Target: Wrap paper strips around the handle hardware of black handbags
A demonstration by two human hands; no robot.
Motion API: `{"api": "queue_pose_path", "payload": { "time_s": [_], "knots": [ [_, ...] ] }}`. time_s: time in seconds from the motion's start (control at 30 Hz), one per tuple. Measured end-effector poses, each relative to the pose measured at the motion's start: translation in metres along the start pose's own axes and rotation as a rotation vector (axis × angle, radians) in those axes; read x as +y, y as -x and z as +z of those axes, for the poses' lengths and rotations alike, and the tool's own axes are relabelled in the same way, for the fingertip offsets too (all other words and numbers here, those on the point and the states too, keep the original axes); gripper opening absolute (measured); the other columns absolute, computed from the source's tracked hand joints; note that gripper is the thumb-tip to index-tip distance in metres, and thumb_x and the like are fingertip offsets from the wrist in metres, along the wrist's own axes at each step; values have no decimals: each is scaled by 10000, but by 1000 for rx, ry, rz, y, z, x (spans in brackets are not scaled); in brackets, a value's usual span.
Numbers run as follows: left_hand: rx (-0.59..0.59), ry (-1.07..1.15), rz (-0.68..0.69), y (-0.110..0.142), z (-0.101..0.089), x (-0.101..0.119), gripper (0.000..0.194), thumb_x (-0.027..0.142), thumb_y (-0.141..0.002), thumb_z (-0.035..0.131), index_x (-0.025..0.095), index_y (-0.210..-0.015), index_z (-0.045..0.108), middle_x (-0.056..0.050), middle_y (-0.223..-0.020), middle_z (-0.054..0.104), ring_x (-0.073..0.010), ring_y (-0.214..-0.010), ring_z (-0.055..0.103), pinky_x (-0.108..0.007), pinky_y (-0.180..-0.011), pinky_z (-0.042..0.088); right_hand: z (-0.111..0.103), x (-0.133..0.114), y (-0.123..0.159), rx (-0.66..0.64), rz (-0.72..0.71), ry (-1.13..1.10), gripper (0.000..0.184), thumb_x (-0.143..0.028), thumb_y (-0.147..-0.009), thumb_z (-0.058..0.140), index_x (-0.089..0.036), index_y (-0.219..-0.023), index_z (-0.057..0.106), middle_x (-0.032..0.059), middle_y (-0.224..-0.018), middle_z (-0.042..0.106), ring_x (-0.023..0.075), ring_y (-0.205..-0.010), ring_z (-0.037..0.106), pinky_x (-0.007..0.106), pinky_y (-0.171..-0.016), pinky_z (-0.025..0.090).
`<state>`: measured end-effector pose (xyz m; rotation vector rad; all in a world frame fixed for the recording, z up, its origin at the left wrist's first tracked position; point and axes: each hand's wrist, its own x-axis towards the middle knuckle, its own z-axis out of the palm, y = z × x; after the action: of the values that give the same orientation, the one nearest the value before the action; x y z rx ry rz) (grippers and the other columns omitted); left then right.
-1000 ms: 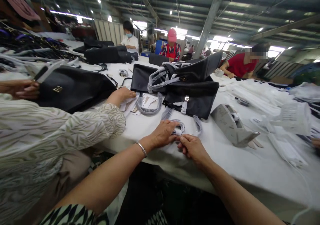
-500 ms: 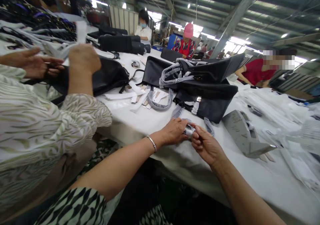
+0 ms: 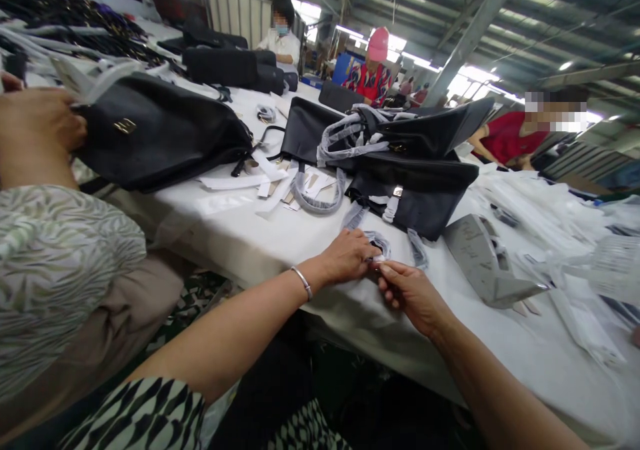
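Observation:
My left hand point(image 3: 350, 257) and my right hand point(image 3: 411, 293) meet at the near edge of the white table point(image 3: 310, 250). Both pinch the wrapped handle strap point(image 3: 381, 243) of a black handbag point(image 3: 410, 190) that lies just beyond them. The strap is covered in grey-white wrapping and loops back toward the bag. A silver bangle sits on my left wrist. My fingers are closed around the strap's near end.
A person in a striped sleeve point(image 3: 55, 263) at my left holds another black handbag point(image 3: 160, 130). Paper strips and cards point(image 3: 270, 183) lie mid-table. A grey tape dispenser point(image 3: 485, 263) stands to the right, with plastic wrap point(image 3: 575, 237) beyond. Other workers sit at the far side.
The neighbour's raised hand has dropped back to their bag, which lies flatter now. My hands stay pinched on the strap and have shifted only slightly.

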<state>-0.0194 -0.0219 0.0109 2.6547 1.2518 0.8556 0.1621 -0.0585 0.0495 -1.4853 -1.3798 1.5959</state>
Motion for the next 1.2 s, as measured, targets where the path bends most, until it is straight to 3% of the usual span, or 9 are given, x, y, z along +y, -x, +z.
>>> {"api": "queue_pose_path", "payload": {
  "time_s": [0.37, 0.6, 0.83, 0.97, 1.2],
  "knots": [
    [-44, 37, -35, -1, -4, 1, 285, 370, -868, 634, 223, -1106, 690, -73, -915, 679, -261, -999, 546, -375, -846, 390, 3, -3, 3, 104, 106, 80, 275, -338, -817, 611, -92, -921, 675, -12, -565, 554, 36, -386, 401, 126, -328, 232],
    [-46, 73, -57, -1, -4, 2, 285, 353, -860, 640, 210, -1102, 685, -80, -930, 675, -265, -994, 547, -387, -874, 395, 8, -4, 4, 89, 156, 69, 184, -257, -841, 589, -99, -886, 671, -33, -538, 534, 21, -361, 361, 119, -315, 178],
    [-135, -27, -65, -7, -10, 10, 261, 340, -867, 628, 161, -1051, 677, -131, -999, 631, -312, -1058, 509, -420, -880, 403, 14, -15, 2, 96, 284, 72, 199, -200, -856, 557, -144, -667, 528, -55, -475, 492, 16, -318, 325, 124, -304, 146],
    [-200, -70, -60, -9, -13, 15, 209, 324, -870, 617, 148, -968, 670, -132, -998, 605, -309, -1047, 504, -410, -868, 418, 13, -18, -1, 92, 319, 63, 183, -177, -834, 570, -148, -660, 525, -57, -467, 486, 22, -311, 338, 125, -302, 151],
    [-164, -84, -81, -8, -12, 10, 195, 284, -874, 589, 131, -973, 658, -107, -979, 623, -267, -1008, 517, -389, -913, 416, 11, -25, 1, 83, 297, 36, 88, -168, -766, 624, -140, -704, 569, -58, -468, 478, 28, -315, 334, 134, -313, 152]
  ]
}}
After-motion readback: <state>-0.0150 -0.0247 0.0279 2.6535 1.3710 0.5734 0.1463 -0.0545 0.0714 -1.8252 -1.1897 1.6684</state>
